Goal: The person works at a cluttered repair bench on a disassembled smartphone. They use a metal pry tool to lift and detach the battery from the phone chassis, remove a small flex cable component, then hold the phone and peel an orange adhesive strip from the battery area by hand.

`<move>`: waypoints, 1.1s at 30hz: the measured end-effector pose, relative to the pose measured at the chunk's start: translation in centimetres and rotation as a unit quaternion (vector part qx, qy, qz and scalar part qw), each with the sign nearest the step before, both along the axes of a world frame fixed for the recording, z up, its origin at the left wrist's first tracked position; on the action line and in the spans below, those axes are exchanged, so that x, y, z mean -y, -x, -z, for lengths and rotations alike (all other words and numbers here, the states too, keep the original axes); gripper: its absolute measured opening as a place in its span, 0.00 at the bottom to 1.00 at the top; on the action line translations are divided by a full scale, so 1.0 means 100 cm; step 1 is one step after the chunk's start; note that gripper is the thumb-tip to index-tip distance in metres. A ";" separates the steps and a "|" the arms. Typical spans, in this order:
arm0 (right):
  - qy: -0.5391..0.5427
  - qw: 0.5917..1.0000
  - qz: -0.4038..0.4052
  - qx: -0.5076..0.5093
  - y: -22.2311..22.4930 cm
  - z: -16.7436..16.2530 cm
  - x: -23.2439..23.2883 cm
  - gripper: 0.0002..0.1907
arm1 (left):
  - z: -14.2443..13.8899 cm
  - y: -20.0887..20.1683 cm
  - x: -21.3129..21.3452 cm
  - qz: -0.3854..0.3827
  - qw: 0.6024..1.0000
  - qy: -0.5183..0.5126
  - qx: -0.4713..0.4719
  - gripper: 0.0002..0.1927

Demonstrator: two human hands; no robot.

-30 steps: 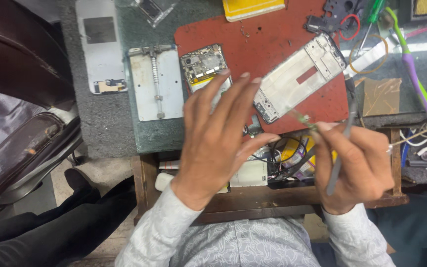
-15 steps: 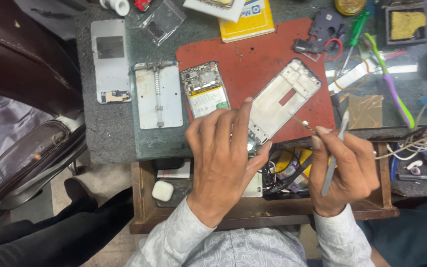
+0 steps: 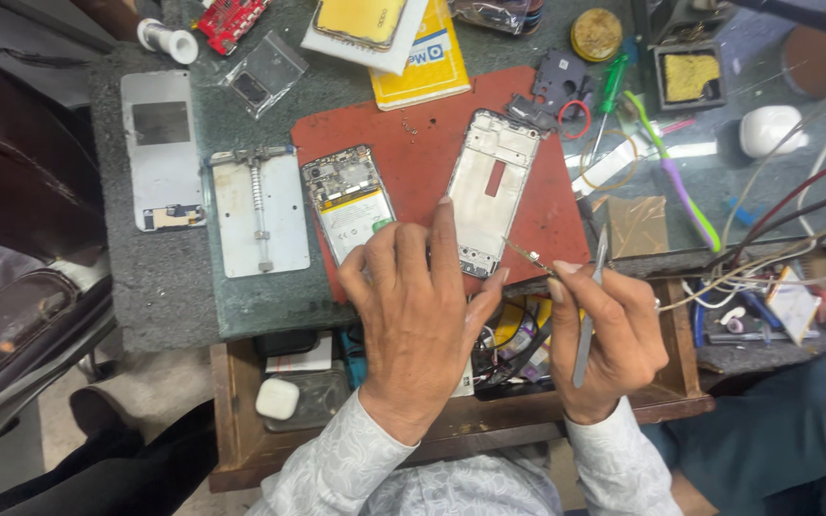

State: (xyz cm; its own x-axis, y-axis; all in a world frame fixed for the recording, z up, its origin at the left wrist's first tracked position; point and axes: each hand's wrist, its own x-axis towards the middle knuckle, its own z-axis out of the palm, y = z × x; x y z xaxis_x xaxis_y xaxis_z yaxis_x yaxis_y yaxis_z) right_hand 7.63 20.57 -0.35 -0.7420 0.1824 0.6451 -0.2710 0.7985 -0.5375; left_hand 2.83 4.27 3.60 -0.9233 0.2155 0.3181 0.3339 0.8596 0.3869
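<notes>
Left hand (image 3: 423,315) lies spread, fingertips pinning the phone frame (image 3: 486,191) on the red mat (image 3: 403,143); right hand (image 3: 609,330) pinches tweezers (image 3: 590,306) at its lower edge. The frame looks light, thin, likely fragile; best held by its rims.

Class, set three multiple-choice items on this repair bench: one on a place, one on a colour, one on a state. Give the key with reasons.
1. Where does the white phone frame lie?
A. on the red mat
B. in the drawer
C. on the floor

2. What colour is the toothbrush?
A. black
B. green and purple
C. white

3. What does the right hand hold?
A. nothing
B. a cup
C. tweezers

Key: 1 A, the frame rests on the mat under the left hand; 2 B, green head, purple handle; 3 C, the fingers pinch the thin metal tool.
</notes>
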 end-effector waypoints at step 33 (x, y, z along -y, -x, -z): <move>-0.154 0.988 -0.023 0.017 0.028 0.013 -0.030 0.18 | 0.003 -0.016 0.061 -0.001 0.987 -0.155 -0.036 0.12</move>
